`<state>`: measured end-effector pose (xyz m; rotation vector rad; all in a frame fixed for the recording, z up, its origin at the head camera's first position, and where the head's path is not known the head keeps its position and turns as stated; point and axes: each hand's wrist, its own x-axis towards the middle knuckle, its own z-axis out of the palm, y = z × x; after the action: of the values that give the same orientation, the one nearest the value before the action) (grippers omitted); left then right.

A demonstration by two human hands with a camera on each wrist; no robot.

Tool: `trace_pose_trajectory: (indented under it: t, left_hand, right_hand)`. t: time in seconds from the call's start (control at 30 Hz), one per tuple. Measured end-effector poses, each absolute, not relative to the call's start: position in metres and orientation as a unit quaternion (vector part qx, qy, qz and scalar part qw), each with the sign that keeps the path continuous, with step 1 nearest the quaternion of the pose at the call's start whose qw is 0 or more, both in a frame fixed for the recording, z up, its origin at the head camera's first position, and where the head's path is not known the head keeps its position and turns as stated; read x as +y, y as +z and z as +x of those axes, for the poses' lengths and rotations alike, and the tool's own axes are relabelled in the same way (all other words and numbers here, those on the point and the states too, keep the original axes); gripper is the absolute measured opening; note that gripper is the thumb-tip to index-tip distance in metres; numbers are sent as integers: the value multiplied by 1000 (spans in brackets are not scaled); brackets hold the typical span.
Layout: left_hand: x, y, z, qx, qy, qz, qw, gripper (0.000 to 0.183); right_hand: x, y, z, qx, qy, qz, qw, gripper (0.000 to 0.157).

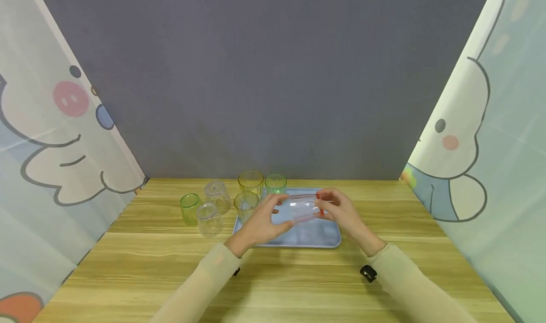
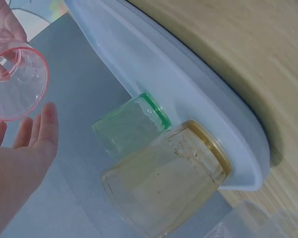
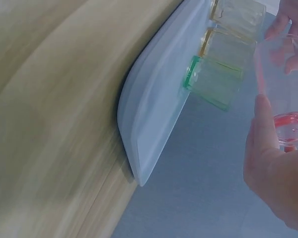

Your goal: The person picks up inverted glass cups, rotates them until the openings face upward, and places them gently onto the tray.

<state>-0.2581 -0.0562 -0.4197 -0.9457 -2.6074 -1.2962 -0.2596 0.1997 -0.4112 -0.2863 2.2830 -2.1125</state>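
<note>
A clear drinking glass with a red-tinted base is held sideways above the blue tray. At its base end, my right hand grips it between thumb and fingers, also seen in the right wrist view. My left hand is spread at the glass's other end, thumb and fingers apart beside the rim. In the left wrist view its fingers look straight just below the rim; contact is hard to tell. On the tray's left part stand two amber glasses and a green glass.
Left of the tray, a green glass and two clear glasses stand on the wooden table. A grey panel closes off the back, and printed curtains hang at both sides.
</note>
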Motion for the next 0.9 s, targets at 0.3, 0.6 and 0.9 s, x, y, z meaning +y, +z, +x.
trace_pose_trajectory:
  t: [0.3,0.6,0.9]
  left_hand:
    - [-54,-419,-256,-809,-509,-293,5,70]
    - [-53,-419,-256,-773,-568,-283,-17,67]
    - [-53,-417,-251,-758,-583,-293,-11,66]
  right_hand:
    - [198,-411,-257,695,-713,-87,29,45]
    - [192,-411,-251,663,-740,-95,55,44]
    - [189,-416,-247,637,-762,-92,73,37]
